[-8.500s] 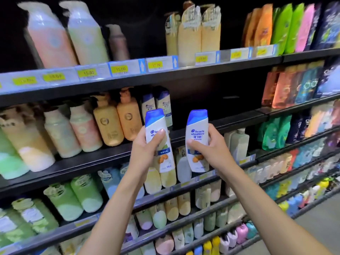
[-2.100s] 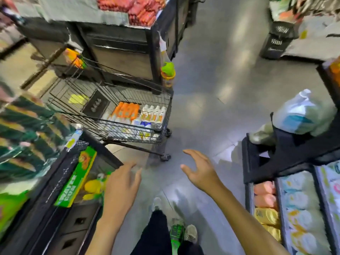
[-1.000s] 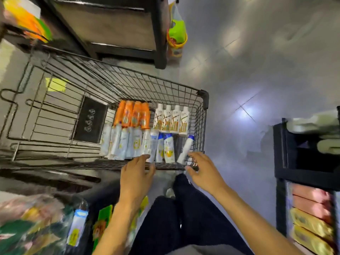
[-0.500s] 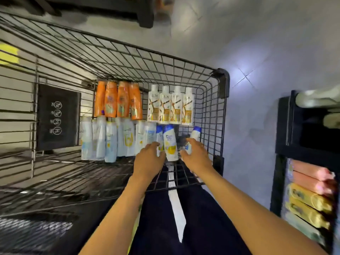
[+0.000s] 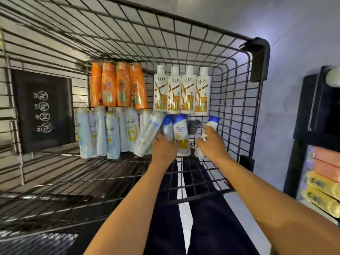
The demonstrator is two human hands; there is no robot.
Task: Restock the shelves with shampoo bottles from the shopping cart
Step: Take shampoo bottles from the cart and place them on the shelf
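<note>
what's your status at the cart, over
Right hand grips lone blue-capped bottle. Left hand on blue-capped pair, grip unclear. Tilted pale bottle leans in beside that pair.

Inside wire cart (image 5: 257, 45) — left grip (image 5: 164, 149) round blue-capped bottle (image 5: 166, 126); right grip (image 5: 211, 143) round tilted blue-capped bottle (image 5: 213, 121).

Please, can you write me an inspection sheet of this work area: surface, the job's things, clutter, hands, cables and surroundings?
Surface: wire shopping cart, bottles lying on its floor.
Job's things: four orange bottles; four white LUX bottles; a row of pale blue bottles, one tilted; a pair of blue-capped bottles; one lone blue-capped bottle.
Clutter: nothing seen.
Hands: left hand rests on the pair, its grip is hidden; right hand grips the lone blue-capped bottle.
Cables: nothing seen.
Surroundings: black sign on the cart wall; grey floor; shelf at the right with orange and yellow packs.
</note>
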